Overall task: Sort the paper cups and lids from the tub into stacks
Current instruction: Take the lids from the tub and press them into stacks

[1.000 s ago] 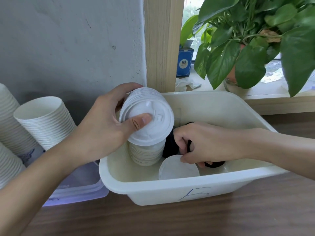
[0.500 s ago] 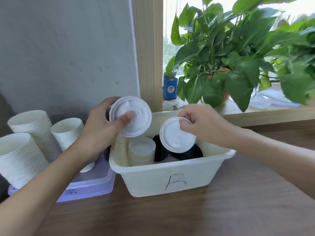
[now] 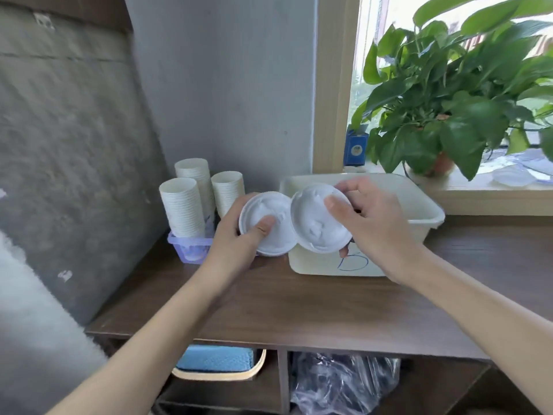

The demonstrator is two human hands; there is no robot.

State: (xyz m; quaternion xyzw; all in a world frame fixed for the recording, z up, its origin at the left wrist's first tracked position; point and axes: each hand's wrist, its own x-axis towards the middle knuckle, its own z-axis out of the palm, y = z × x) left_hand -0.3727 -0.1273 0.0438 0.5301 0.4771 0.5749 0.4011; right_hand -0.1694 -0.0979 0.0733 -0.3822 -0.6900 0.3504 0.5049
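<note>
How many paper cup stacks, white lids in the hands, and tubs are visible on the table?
Paper cup stacks: 3
White lids: 2
Tub: 1
Total: 6

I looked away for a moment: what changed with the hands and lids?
The right hand took a white lid out of the tub and carried it left until it overlaps the left-hand lid, which the left hand also lifted out. The cup stacks stayed put.

Forearms (image 3: 167,322) bare; left hand (image 3: 236,238), right hand (image 3: 374,226) bare, nails short.
</note>
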